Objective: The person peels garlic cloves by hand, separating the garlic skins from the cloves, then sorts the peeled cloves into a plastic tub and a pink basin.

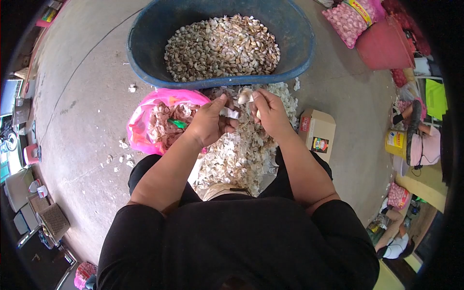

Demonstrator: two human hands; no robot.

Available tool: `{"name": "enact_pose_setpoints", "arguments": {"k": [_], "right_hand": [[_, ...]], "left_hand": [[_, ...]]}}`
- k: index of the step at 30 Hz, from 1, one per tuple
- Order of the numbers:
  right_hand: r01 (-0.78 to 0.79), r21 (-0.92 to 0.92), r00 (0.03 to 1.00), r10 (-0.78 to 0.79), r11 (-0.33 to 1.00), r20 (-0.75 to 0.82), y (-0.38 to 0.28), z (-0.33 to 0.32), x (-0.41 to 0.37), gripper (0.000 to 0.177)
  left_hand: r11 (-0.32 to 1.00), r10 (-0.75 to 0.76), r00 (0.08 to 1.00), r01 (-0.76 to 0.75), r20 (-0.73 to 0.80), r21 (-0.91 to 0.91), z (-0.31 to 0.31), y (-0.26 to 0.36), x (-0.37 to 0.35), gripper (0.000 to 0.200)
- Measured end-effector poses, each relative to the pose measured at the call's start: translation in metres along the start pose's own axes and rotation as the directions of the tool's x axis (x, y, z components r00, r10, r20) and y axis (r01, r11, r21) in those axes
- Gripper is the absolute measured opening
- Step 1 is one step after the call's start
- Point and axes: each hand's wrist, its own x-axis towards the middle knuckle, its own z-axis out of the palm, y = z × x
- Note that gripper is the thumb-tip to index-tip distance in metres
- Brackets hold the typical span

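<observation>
My left hand (pixel 211 121) is above the right rim of a pink bag (pixel 140 118) of reddish skins. Its fingers are curled around a small tool with a white-wrapped handle (pixel 229 113). To its right, my right hand (pixel 268 112) pinches a pale garlic piece (pixel 245 95) between thumb and fingers. The two hands are apart. Below them lies a heap of papery garlic skins (pixel 237 157), between my legs. Just beyond my hands stands a large blue tub (pixel 140 48) holding many loose cloves (pixel 222 48).
An open cardboard box (pixel 319 133) is on the floor at right. Farther right are a red tub (pixel 384 43), a mesh bag of garlic (pixel 345 21), a yellow bucket (pixel 396 142) and other people at the edge. Crates (pixel 54 221) stand at far left.
</observation>
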Motion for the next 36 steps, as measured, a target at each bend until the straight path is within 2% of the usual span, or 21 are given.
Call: {"name": "enact_pose_setpoints", "arguments": {"k": [1,4,5,7,9,11,14,17,18,20,21,24,25,28,31,34,36], "right_hand": [[0.051,-0.114,0.998,-0.048,0.992,0.03,0.0,-0.001,0.0,0.021],[0.237,-0.423,0.971,-0.202,0.875,0.126,0.004,0.01,-0.004,0.019],[0.23,-0.352,0.971,-0.19,0.907,0.147,0.004,0.011,-0.004,0.019],[0.191,-0.36,0.977,-0.141,0.913,0.162,0.005,0.009,-0.005,0.019],[0.129,-0.312,0.981,-0.076,0.941,0.178,0.005,0.007,-0.005,0.019],[0.033,-0.205,0.979,0.01,0.978,0.204,0.004,0.006,-0.007,0.02],[-0.019,-0.081,0.988,0.03,0.997,0.148,0.006,-0.003,-0.005,0.021],[0.044,-0.241,0.998,-0.054,0.969,-0.036,0.013,-0.014,-0.001,0.023],[0.063,-0.449,0.996,-0.082,0.891,-0.024,0.013,-0.016,-0.001,0.022],[0.105,-0.791,0.99,-0.137,0.603,0.027,0.006,-0.021,0.0,0.022],[0.081,-0.867,0.996,-0.06,0.492,0.058,0.011,-0.022,0.0,0.028],[0.004,-0.853,0.994,-0.094,0.523,-0.052,0.013,-0.01,-0.003,0.033],[-0.05,-0.724,0.997,-0.004,0.688,-0.073,0.006,-0.008,0.001,0.035],[0.163,-0.458,0.984,-0.179,0.874,0.007,0.012,0.0,0.004,0.032],[0.232,-0.348,0.973,-0.225,0.908,0.06,0.01,0.005,0.003,0.031],[0.247,-0.303,0.969,-0.236,0.92,0.075,0.015,0.004,0.006,0.031],[0.279,-0.453,0.96,-0.257,0.847,0.111,0.01,0.003,0.005,0.029]], "left_hand": [[1.0,-0.006,0.996,0.008,0.092,-0.024,-0.001,0.0,0.001,0.033],[1.0,0.017,0.998,-0.018,0.063,0.019,0.009,-0.002,0.0,0.034],[0.996,0.038,0.997,-0.043,0.073,0.073,0.009,-0.002,0.001,0.034],[0.98,0.077,0.993,-0.093,0.095,0.176,0.007,-0.005,0.004,0.034],[0.983,0.063,0.995,-0.075,0.079,0.167,0.001,-0.005,0.006,0.034],[0.995,0.033,0.999,-0.035,0.028,0.094,-0.004,-0.002,0.004,0.034],[0.999,0.016,0.998,-0.014,0.055,-0.031,-0.004,0.002,0.001,0.034],[0.996,0.041,0.998,-0.036,0.054,-0.084,-0.003,0.007,-0.002,0.033],[0.992,0.044,0.998,-0.038,0.05,-0.116,-0.004,0.008,-0.003,0.034],[0.996,0.07,0.997,-0.069,0.016,-0.06,0.001,0.012,-0.007,0.031],[0.995,0.089,0.996,-0.087,0.019,-0.056,0.003,0.011,-0.007,0.029],[0.987,0.145,0.99,-0.144,-0.002,-0.065,0.003,0.009,-0.002,0.027],[0.984,0.161,0.987,-0.162,-0.019,-0.073,0.001,0.007,0.001,0.026],[0.986,0.163,0.986,-0.163,0.016,-0.038,-0.003,0.002,0.004,0.025],[0.989,0.148,0.987,-0.146,0.059,-0.024,-0.006,0.0,0.005,0.024],[0.962,0.141,0.99,-0.143,0.024,0.233,0.001,0.003,0.001,0.022],[0.966,0.162,0.987,-0.16,0.008,0.203,0.001,0.002,0.001,0.022]]}}
